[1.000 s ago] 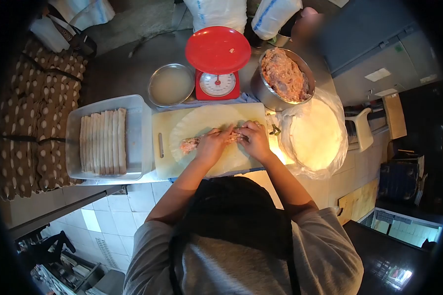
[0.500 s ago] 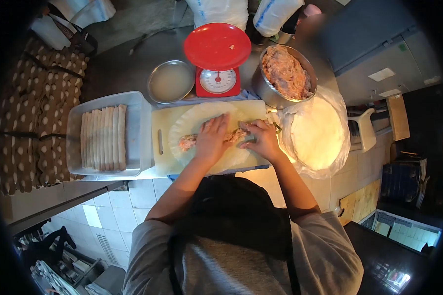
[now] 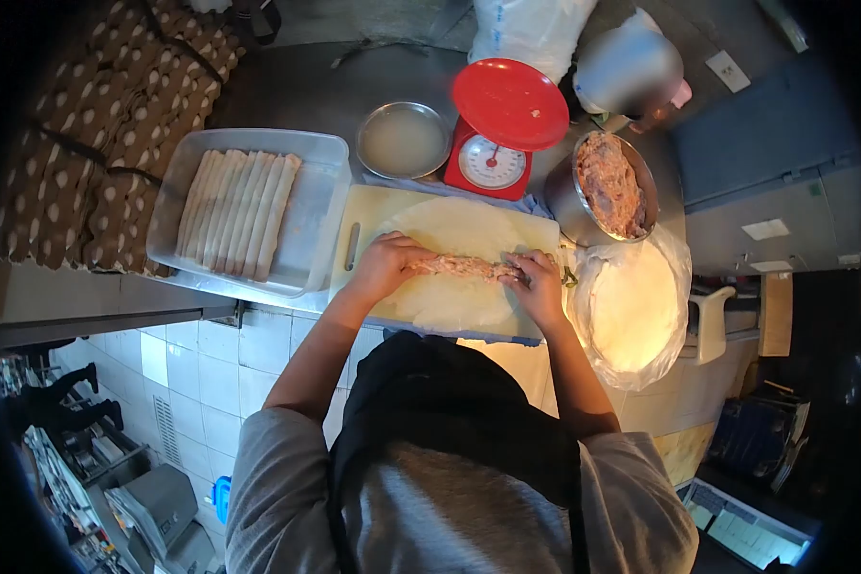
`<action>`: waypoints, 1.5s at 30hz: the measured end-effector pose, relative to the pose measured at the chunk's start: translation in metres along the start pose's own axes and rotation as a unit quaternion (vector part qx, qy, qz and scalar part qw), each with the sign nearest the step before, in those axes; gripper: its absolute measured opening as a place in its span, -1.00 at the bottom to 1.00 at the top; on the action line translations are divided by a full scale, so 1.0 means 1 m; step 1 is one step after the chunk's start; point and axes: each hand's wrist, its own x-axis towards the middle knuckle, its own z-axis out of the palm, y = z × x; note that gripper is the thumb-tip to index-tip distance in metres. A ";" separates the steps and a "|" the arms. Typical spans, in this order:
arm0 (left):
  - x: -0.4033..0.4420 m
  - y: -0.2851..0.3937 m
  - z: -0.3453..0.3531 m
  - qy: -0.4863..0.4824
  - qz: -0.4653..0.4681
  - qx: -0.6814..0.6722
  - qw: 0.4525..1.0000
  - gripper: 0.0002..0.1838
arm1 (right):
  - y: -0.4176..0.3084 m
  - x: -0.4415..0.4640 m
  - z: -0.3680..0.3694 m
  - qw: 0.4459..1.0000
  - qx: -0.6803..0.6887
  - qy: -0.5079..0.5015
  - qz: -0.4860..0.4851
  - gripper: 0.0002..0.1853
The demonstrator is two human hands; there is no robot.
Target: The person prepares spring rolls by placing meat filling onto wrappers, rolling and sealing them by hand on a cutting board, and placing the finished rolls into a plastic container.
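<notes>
A round, thin, pale wrapper [image 3: 450,311] lies spread on a cream cutting board [image 3: 354,203]. Across its middle runs a log of raw minced meat filling [image 3: 464,268]. My left hand [image 3: 383,266] has its fingers closed at the left end of that log. At the opposite end, my right hand [image 3: 540,287] pinches the filling between thumb and fingers. The undersides of both hands' fingers are hidden.
Pale rolls [image 3: 244,210] line a plastic tub [image 3: 330,215] at left. Behind the board stand a metal bowl of cloudy liquid [image 3: 404,140] and a red scale [image 3: 493,161]. Rightward are a meat-filled pot [image 3: 574,206] and stacked round wrappers [image 3: 633,301]. Egg trays [image 3: 96,153] sit far left.
My left hand has moved from flat over the middle of the filling to its left end. The filling now shows as a more even log. The camera view has shifted.
</notes>
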 end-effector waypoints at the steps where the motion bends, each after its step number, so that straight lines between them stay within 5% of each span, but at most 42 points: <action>1: -0.001 0.003 -0.002 0.044 0.007 0.012 0.999 -0.60 | -0.005 0.001 -0.005 1.000 -0.009 -0.002 -0.013 -0.45; 3: -0.006 0.010 -0.008 0.125 0.020 0.037 0.991 -0.62 | -0.008 0.000 -0.008 1.000 -0.017 -0.004 -0.021 -0.44; 9: -0.021 -0.007 -0.018 0.028 -0.071 -0.047 0.996 -0.61 | -0.003 -0.002 -0.006 1.000 -0.021 -0.009 -0.005 -0.44; 11: -0.026 0.001 -0.020 0.100 -0.041 -0.041 0.993 -0.62 | -0.017 0.000 -0.015 1.000 0.011 -0.021 0.015 -0.46; 18: -0.038 -0.015 -0.020 0.078 -0.058 -0.055 0.994 -0.63 | -0.095 0.034 0.039 0.973 -0.023 -0.046 -0.226 -0.65; 21: -0.040 -0.013 -0.024 0.078 -0.042 -0.046 0.995 -0.64 | -0.105 0.047 0.073 0.971 -0.054 -0.049 -0.227 -0.75; 27: -0.036 0.023 -0.032 0.151 -0.060 0.126 0.979 -0.68 | -0.083 0.048 0.048 0.987 -0.040 -0.009 -0.154 -0.86; 30: -0.028 0.013 -0.019 0.072 -0.017 0.076 0.994 -0.66 | -0.062 0.045 0.052 0.992 -0.053 -0.021 -0.109 -0.89; 45: 0.015 0.034 0.039 0.053 0.050 0.098 0.993 -0.65 | -0.021 0.020 0.014 0.999 -0.001 0.035 -0.011 -0.78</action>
